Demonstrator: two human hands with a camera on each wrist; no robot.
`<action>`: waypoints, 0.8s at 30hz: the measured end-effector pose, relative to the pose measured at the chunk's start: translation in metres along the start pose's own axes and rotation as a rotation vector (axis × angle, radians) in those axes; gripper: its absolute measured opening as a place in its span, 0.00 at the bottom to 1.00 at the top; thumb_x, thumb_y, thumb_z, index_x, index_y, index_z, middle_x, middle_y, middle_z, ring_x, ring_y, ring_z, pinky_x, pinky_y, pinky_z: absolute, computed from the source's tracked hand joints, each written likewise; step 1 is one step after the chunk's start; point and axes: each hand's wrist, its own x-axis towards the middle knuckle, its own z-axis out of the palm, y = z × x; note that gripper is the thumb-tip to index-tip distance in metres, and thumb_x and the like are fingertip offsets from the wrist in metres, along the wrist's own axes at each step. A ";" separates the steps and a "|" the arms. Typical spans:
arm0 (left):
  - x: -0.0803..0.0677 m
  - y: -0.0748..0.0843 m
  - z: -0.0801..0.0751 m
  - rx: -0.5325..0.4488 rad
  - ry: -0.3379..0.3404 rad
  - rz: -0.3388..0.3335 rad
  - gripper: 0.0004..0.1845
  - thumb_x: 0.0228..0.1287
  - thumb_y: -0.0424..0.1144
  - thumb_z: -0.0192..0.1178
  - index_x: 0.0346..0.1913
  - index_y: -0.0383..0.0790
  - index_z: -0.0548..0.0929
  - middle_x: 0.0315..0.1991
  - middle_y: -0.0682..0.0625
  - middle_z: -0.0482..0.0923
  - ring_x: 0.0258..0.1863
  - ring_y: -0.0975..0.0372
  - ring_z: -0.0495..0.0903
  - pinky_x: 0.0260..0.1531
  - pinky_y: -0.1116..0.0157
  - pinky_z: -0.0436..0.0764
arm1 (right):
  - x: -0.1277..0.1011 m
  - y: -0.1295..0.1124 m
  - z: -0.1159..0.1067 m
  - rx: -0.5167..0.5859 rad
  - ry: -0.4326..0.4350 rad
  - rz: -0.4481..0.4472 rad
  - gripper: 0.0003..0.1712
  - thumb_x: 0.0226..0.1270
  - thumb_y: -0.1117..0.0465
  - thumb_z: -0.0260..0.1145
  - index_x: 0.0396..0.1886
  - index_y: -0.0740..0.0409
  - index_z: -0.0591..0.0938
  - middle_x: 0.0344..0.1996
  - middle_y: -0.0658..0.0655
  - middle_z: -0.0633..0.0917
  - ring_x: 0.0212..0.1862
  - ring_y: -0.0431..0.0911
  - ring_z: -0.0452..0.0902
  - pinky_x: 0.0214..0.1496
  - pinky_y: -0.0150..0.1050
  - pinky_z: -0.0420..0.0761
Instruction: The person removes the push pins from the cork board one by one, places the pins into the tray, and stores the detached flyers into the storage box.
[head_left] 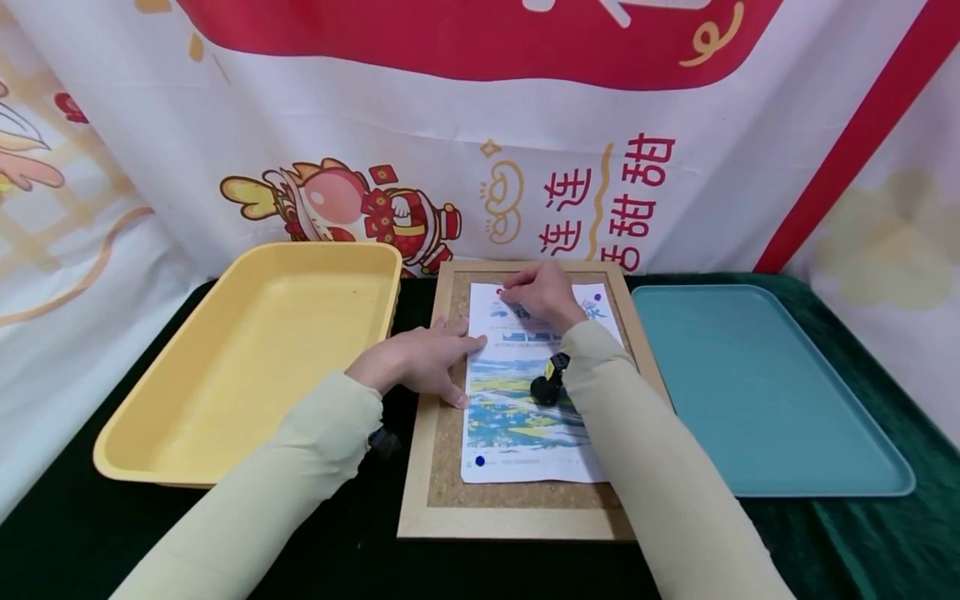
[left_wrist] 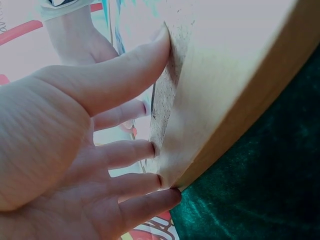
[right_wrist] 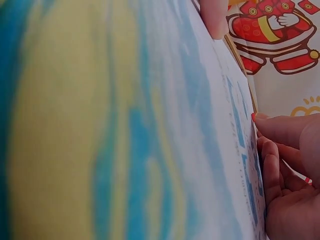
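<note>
A printed poster with a blue and yellow landscape lies on a wood-framed cork board. Blue pushpins show at its upper right and lower left. At the upper left corner my right hand pinches a red pushpin against the paper, thumb at its head and the other fingers curled. My left hand rests spread along the left edge, thumb and forefinger at the paper, other fingertips over the wooden frame. My right forearm covers the poster's lower right corner.
A yellow tray stands left of the board, and a flat blue-green tray lies to the right. Dark green cloth covers the table. Behind hangs a white and red printed curtain.
</note>
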 end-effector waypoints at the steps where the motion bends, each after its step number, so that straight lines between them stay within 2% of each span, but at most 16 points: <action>1: 0.000 -0.001 0.000 -0.002 0.002 0.002 0.50 0.71 0.56 0.69 0.87 0.54 0.53 0.89 0.43 0.37 0.87 0.39 0.36 0.84 0.39 0.48 | 0.000 -0.001 0.001 -0.002 0.001 0.002 0.14 0.71 0.57 0.76 0.54 0.54 0.92 0.57 0.56 0.89 0.61 0.52 0.82 0.71 0.50 0.76; 10: 0.001 0.001 0.001 -0.011 0.009 0.020 0.49 0.71 0.56 0.69 0.87 0.53 0.54 0.89 0.43 0.37 0.88 0.40 0.37 0.84 0.39 0.48 | 0.001 -0.002 -0.001 -0.017 -0.003 0.053 0.13 0.71 0.56 0.76 0.52 0.51 0.92 0.55 0.54 0.88 0.61 0.50 0.80 0.72 0.51 0.75; 17: 0.000 0.002 0.001 -0.004 0.003 -0.007 0.50 0.70 0.56 0.70 0.87 0.54 0.54 0.89 0.44 0.37 0.88 0.41 0.36 0.84 0.39 0.48 | 0.001 -0.004 0.003 -0.052 0.006 -0.009 0.10 0.70 0.58 0.76 0.49 0.52 0.93 0.52 0.55 0.90 0.60 0.52 0.82 0.71 0.51 0.75; 24: 0.000 0.001 0.001 0.010 0.004 0.002 0.50 0.71 0.56 0.69 0.87 0.54 0.54 0.89 0.44 0.37 0.87 0.39 0.36 0.84 0.39 0.48 | 0.001 -0.006 0.005 -0.061 0.020 -0.001 0.09 0.71 0.58 0.75 0.48 0.51 0.93 0.52 0.54 0.90 0.59 0.51 0.81 0.70 0.51 0.74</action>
